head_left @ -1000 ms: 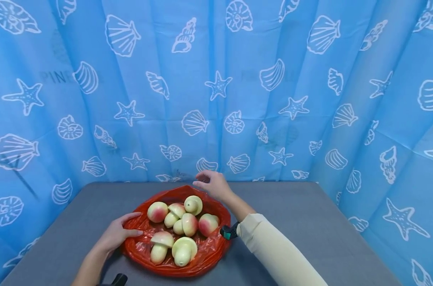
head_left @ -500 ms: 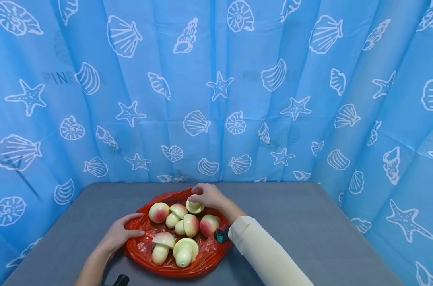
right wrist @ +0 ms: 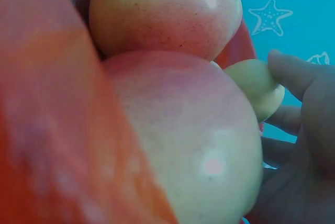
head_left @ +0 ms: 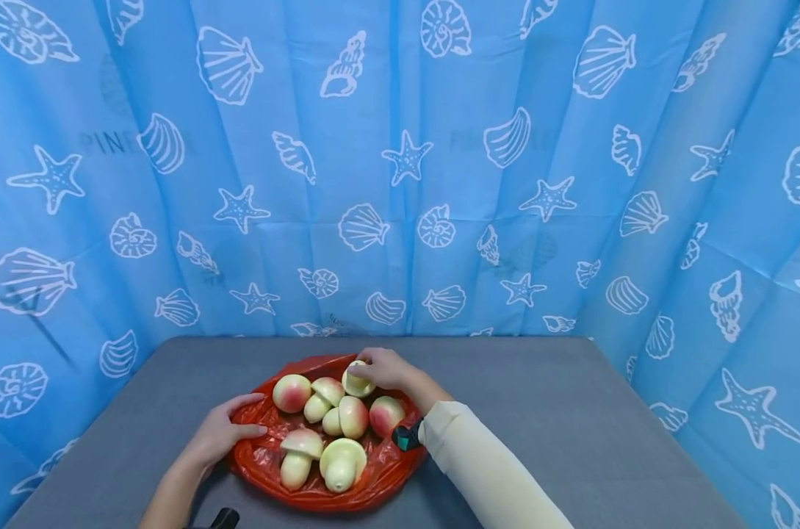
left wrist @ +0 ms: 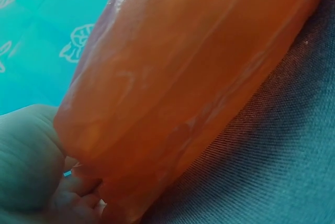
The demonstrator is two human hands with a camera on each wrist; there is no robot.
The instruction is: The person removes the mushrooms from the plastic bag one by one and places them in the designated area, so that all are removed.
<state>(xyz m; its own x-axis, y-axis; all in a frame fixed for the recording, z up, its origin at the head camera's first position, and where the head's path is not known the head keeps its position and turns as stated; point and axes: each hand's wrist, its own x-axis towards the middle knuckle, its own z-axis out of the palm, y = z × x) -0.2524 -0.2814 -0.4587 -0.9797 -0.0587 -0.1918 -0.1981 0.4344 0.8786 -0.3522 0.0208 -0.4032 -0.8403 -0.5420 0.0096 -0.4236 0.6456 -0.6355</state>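
A red plastic bag (head_left: 261,481) lies open on the table with several glossy cream mushrooms in it, some with pink-blushed caps. At the bag's far side my right hand (head_left: 389,371) pinches the pale stem of one mushroom (head_left: 351,388), thumb on one side and fingers on the other. In the right wrist view this mushroom's stem (right wrist: 255,85) shows between the thumb and fingers, behind two large pink-and-cream caps. My left hand (head_left: 217,433) grips the bag's left rim. Its fingers curl against the thin plastic (left wrist: 172,93) in the left wrist view.
The bag sits toward the front of a grey cloth-covered table (head_left: 538,426). A blue curtain (head_left: 400,184) with white shell and starfish prints hangs behind and along the sides. The right forearm crosses over the bag's right edge.
My right hand has come down from beyond the bag's far rim and taken hold of the farthest mushroom. The left hand keeps its place at the bag's left rim.
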